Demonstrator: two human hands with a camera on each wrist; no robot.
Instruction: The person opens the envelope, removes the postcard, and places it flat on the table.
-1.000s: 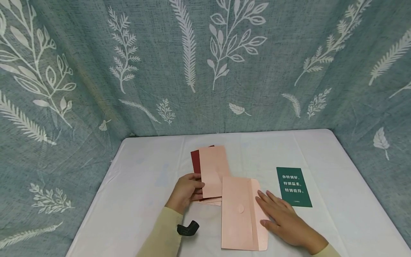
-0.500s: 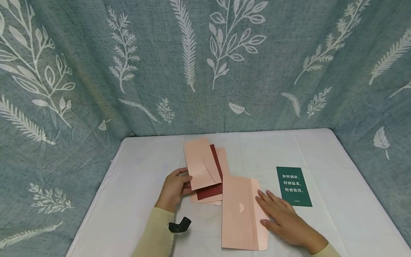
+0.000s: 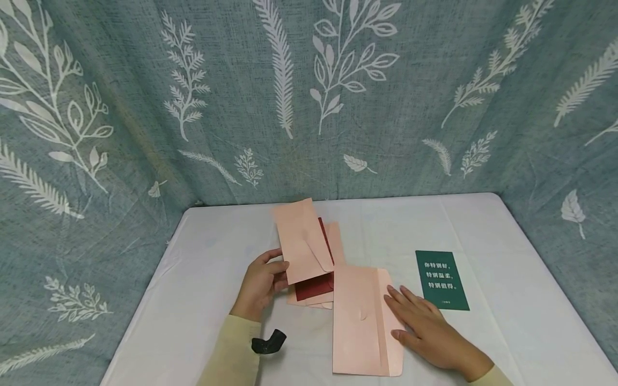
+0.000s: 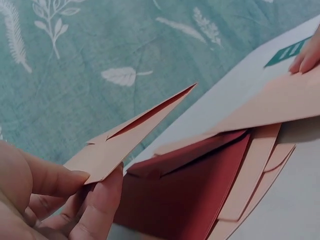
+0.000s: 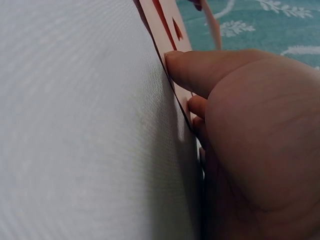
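My left hand (image 3: 260, 284) pinches a small pink envelope (image 3: 300, 238) at its lower left corner, between thumb and fingers. In the left wrist view that envelope (image 4: 145, 132) is lifted at a slant, a red lining showing in its opening. Beneath it, partly covered, a dark red envelope (image 3: 315, 288) lies on more pink envelopes (image 4: 250, 175). A larger pink envelope (image 3: 354, 321), flap at the right, overlaps this pile. My right hand (image 3: 429, 332) rests with straight fingers on that flap (image 3: 392, 343); the right wrist view shows the thumb (image 5: 192, 70) at the envelope's edge.
A green card (image 3: 441, 280) with white writing lies right of the large envelope, just beyond my right fingers. White cloth covers the table (image 3: 193, 300). A patterned curtain (image 3: 309, 107) hangs behind and at both sides. A black device (image 3: 268, 342) sits on my left wrist.
My left hand has moved left with the small pink envelope and raised and tilted it, uncovering more of the dark red envelope. The right hand has stayed in place.
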